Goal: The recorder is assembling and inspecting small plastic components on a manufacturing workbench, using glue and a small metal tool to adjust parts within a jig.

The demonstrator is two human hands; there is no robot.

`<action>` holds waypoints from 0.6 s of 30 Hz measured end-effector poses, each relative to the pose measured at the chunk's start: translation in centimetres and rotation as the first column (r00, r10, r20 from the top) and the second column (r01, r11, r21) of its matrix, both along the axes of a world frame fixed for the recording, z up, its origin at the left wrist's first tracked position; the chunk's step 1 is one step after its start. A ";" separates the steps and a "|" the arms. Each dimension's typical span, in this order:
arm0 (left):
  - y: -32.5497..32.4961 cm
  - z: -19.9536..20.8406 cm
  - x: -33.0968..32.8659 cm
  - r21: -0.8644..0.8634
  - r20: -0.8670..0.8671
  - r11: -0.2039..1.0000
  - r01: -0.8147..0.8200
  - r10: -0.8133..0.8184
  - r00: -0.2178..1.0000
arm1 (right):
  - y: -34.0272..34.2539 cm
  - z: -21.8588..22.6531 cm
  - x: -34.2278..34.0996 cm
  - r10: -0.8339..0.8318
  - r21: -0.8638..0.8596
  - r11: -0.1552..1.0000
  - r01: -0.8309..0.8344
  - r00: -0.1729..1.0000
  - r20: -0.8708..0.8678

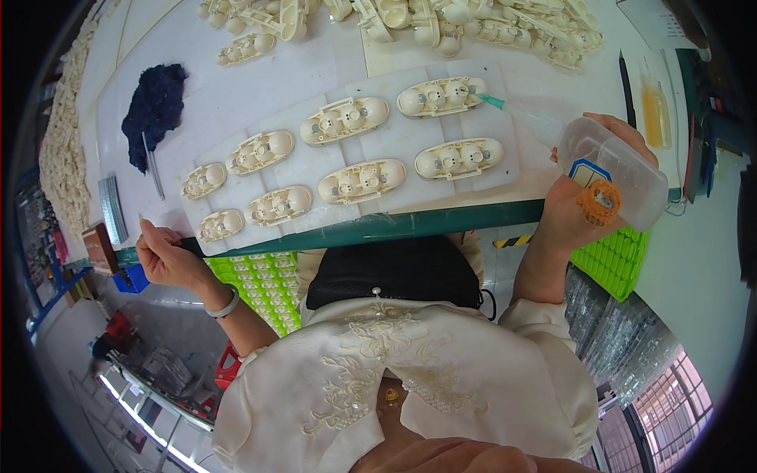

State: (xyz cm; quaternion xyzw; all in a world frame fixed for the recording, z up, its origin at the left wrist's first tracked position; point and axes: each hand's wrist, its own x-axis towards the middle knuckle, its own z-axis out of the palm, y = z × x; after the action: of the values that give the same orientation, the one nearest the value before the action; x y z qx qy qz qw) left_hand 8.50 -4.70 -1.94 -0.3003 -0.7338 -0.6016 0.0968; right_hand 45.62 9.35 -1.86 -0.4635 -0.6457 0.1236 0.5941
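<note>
Translucent bottle in right grip

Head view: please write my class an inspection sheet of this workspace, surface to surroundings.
Surface: white table, green front edge, pale board on top.
Work pieces: eight cream shells in two rows on the board.
Clutter: dark blue cloth; heap of cream parts at the back.
Grips: right hand around a translucent bottle, its green tip at the rear-right shell; left hand curled, contents unclear.
Cables: none identifiable.
Surroundings: bright green trays on both sides of the person.
</note>
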 end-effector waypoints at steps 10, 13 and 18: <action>0.0 -0.3 0.1 0.009 -0.001 1.000 0.005 -0.005 1.000 | -0.4 0.1 0.1 0.000 -0.038 0.999 -0.002 0.999 -0.036; 0.1 -0.2 0.2 0.000 -0.020 1.000 -0.003 0.003 1.000 | -0.2 0.0 0.3 -0.001 0.006 1.000 0.000 0.999 0.047; 0.2 -0.4 -0.2 0.002 -0.015 1.000 0.025 -0.025 1.000 | -0.1 0.2 0.9 -0.013 0.006 1.000 0.012 0.996 0.083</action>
State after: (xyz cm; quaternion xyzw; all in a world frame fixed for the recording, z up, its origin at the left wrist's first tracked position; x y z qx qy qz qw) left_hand 8.28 -4.49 -2.31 -0.3138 -0.7287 -0.6013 0.0949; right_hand 46.48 9.23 -1.66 -0.4707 -0.6673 0.0987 0.5687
